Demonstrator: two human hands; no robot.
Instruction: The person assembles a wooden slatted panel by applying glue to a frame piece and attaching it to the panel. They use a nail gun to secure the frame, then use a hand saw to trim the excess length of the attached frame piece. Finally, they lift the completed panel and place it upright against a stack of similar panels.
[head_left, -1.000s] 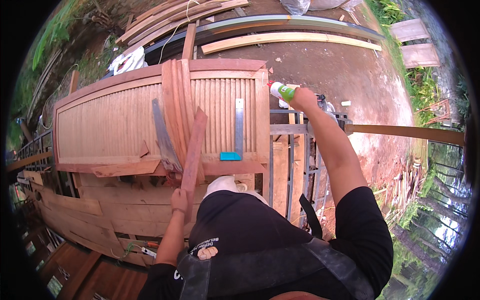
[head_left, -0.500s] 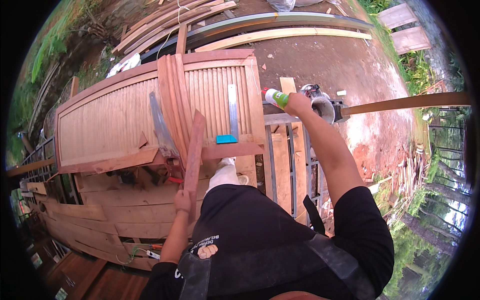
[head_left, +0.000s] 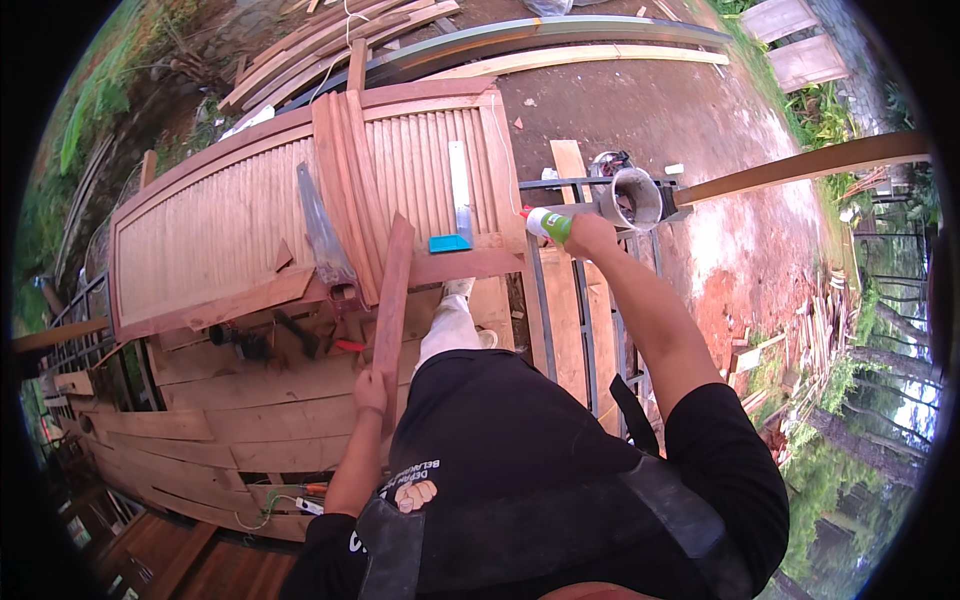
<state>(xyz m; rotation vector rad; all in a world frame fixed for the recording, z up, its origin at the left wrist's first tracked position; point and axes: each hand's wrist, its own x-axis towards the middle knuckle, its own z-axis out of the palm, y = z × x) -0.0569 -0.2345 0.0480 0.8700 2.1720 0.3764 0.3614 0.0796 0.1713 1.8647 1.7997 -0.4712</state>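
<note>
My left hand (head_left: 371,392) grips the wood strip (head_left: 392,292), upper end near the louvred door's (head_left: 230,225) lower edge. Right hand (head_left: 588,235) clamps the glue bottle (head_left: 547,223) off its right corner.

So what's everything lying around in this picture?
Slatted wooden door panel: one, reddish-brown, flat on the workbench.
Curved wooden strips: a few, reddish, across the panel.
Hand saw: one, grey blade, on the panel.
Metal square with blue handle: one, on the panel.
Grey bucket: one, on the metal frame.
Long planks: several, pale, on the ground.
Left hand: holds a narrow reddish wooden board.
Right hand: holds a white bottle with green label.
</note>
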